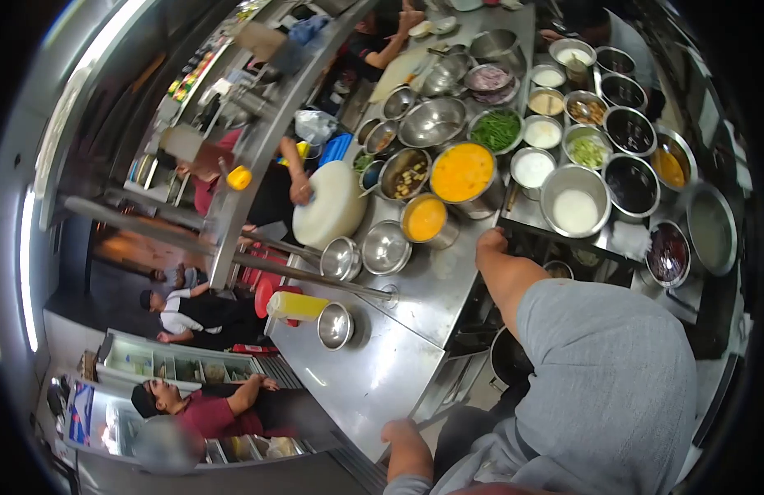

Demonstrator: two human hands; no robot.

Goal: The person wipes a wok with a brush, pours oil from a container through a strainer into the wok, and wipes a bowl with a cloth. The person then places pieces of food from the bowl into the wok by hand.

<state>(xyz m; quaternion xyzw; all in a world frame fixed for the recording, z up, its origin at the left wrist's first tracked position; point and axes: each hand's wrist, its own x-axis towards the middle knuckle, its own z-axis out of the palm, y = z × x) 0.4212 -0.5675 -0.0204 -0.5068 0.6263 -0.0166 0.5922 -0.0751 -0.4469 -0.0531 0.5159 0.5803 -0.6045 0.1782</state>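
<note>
The view is turned on its side. My right hand (492, 241), at the end of a grey sleeve, rests by the counter's front edge with its fingers curled; anything inside them is hidden. Nearest to it are a steel pot of yellow-orange liquid (426, 219), a bigger pot of the same colour (463, 172) and a bowl of white contents (575, 210). Low in the picture, my left hand (400, 431) is beside the edge of the steel counter (374, 375). Its fingers are too indistinct to read. An upright steel bowl (336, 325) stands farther in on that counter.
Several steel containers, including chopped greens (497, 131) and dark liquid (632, 183), crowd the counter. Empty bowls (387, 247) and a yellow bottle (297, 306) stand nearby. A co-worker's hand (301, 191) touches a large whitish round container (328, 204). Another person (221, 408) stands beyond.
</note>
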